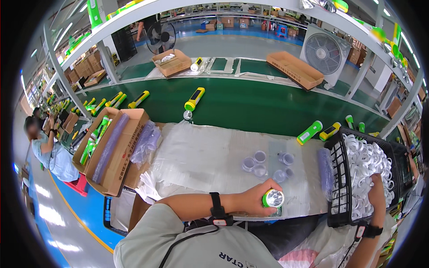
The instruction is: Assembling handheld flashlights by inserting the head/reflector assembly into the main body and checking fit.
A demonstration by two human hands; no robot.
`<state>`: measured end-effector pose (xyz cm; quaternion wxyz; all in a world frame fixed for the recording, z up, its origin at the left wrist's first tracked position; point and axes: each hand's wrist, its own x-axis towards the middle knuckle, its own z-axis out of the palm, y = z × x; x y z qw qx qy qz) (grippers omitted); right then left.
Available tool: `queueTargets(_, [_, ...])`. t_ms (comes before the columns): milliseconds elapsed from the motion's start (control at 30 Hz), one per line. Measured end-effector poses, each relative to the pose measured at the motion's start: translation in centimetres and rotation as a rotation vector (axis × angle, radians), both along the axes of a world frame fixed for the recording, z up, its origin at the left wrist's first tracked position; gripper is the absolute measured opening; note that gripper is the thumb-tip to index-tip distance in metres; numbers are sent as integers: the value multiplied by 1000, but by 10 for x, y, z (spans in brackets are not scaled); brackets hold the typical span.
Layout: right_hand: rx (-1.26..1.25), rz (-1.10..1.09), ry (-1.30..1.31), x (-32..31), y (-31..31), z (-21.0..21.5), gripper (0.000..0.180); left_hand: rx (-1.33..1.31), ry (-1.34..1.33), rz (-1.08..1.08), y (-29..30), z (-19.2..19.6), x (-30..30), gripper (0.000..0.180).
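My left hand (pixel 254 198) grips a green flashlight (pixel 273 198) near the front edge of the worktable, its silver reflector end facing up. My right hand (pixel 377 190) reaches into a black wire basket (pixel 336 178) full of white plastic rings (pixel 364 156) and rests among them; what its fingers hold is hidden. Several small clear lens caps (pixel 261 163) lie on the plastic-covered worktable (pixel 196 156) just beyond my left hand.
A cardboard box (pixel 118 156) with green flashlights and plastic sleeves stands at the left. A green conveyor belt (pixel 250 105) behind carries yellow and green flashlights (pixel 194 99). Boxes and a fan (pixel 322 53) sit beyond. Another person (pixel 44 147) works at far left.
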<state>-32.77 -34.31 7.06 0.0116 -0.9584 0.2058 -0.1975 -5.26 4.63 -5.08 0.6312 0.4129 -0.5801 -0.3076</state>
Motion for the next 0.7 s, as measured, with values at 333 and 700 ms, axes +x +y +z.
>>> queueTargets(333, [844,203,253,87,189,-38,14,76,-79,106,2,7,8,58])
queueTargets(700, [303,115,184,105,177,-117,57,36,-26,89,2,3,11,63])
